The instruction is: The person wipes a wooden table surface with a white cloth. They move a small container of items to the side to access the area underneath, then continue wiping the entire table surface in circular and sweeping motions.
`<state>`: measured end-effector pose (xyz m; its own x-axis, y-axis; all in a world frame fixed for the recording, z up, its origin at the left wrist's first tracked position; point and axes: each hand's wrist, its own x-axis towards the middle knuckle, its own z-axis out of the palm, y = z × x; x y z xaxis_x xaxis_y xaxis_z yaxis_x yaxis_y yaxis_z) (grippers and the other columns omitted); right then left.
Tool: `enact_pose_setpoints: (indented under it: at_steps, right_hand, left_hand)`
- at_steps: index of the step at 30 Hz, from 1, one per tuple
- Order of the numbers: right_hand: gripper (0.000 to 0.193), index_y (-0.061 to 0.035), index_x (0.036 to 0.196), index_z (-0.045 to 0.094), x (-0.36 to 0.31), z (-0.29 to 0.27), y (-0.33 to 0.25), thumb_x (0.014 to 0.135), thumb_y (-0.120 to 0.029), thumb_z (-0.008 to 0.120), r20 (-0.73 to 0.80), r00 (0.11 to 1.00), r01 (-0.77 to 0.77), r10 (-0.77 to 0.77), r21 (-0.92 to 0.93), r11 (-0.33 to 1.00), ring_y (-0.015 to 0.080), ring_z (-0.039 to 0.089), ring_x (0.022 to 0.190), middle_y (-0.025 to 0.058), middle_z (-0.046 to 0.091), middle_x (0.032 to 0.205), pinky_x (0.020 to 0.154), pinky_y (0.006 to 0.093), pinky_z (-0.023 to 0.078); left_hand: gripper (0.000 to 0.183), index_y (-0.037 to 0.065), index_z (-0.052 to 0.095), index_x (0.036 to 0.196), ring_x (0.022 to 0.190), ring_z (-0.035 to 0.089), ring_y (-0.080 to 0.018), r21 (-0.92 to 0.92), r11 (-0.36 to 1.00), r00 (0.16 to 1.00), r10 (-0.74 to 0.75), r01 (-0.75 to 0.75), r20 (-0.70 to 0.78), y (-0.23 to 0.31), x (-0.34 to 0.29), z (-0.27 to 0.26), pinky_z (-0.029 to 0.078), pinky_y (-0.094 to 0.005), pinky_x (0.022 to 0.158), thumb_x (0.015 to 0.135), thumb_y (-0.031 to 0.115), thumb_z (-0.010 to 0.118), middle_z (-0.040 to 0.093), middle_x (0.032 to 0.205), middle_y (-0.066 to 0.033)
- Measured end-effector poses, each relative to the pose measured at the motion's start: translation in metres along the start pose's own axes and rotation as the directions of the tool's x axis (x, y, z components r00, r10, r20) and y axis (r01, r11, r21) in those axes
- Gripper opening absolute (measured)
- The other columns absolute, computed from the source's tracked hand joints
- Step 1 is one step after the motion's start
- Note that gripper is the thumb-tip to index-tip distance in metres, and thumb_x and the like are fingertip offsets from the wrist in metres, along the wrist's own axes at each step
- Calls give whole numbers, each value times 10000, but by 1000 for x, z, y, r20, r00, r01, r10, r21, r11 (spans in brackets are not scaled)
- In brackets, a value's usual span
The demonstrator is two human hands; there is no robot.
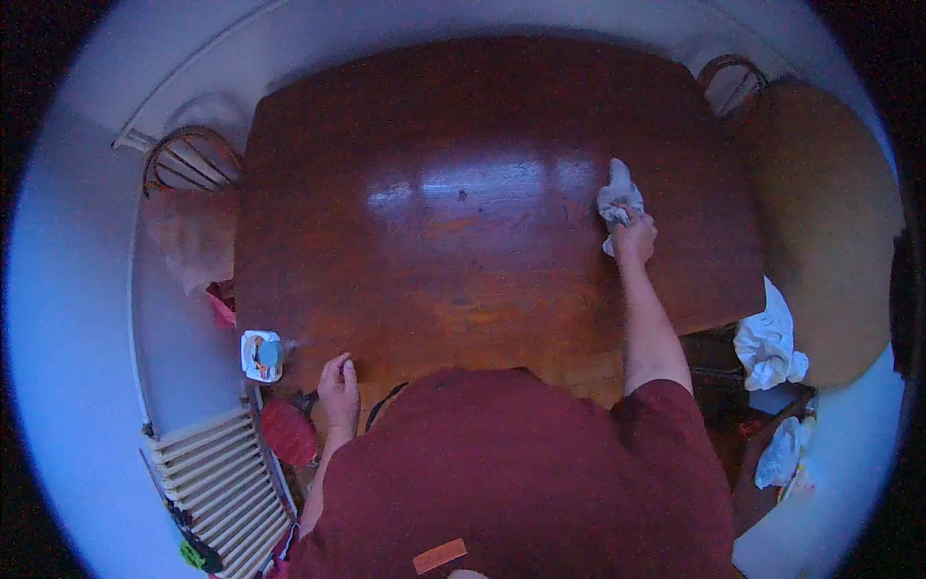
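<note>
A dark brown wooden table (386, 261) with a glossy top fills the middle of the view. My right hand (635, 236) is stretched out over its right side, closed on a crumpled white cloth (618, 198) that lies against the tabletop. Part of the cloth sticks out beyond my fingers toward the far edge. Down by the near left edge is my left hand (339, 389), its fingers curled together; whether anything small is in them cannot be made out. Left of that hand, at the table's near left corner, stands a small white container (261, 356) with a blue-grey round part.
Wooden chairs with spindle backs stand at the far left (198, 159) and far right. A white radiator (227, 487) runs along the lower left, near a red round seat (288, 431). White plastic bags (769, 343) and a large tan board (820, 232) are at the right.
</note>
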<state>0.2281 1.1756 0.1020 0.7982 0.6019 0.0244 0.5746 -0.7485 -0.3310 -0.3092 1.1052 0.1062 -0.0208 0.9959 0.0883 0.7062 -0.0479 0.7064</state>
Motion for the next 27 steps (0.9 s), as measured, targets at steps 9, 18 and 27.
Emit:
enact_pose_setpoints:
  at_steps: [9, 18, 27]
  right_hand:
    - [272, -123, 999, 651, -176, 75, -175, 773, -273, 638, 419, 613, 454, -670, 508, 732, 354, 548, 1007, 151, 580, 1086, 857, 428, 452]
    - [397, -203, 1071, 659, 22, 63, -7, 689, -96, 647, -71, 940, 341, -334, 186, 921, 293, 597, 964, 93, 606, 1086, 840, 396, 483]
    - [334, -37, 1038, 629, -20, 86, -91, 815, -283, 602, 3, 992, 119, -125, 304, 945, 313, 591, 904, 160, 603, 1043, 758, 430, 482]
  left_hand:
    - [197, 8, 598, 1043, 953, 578, -242, -35, 988, 986, 155, -154, 52, 0, 9, 21, 449, -316, 851, 859, 67, 560, 603, 1006, -119]
    - [355, 54, 528, 1185, 1139, 493, -300, 329, 914, 970, 244, -237, 22, 17, 72, 39, 395, -397, 948, 859, 188, 568, 510, 1257, -142]
    - [534, 75, 433, 1307, 1299, 290, -367, 597, 773, 971, 237, -215, 42, -15, 97, 76, 218, -516, 1045, 838, 288, 572, 307, 1416, -174]
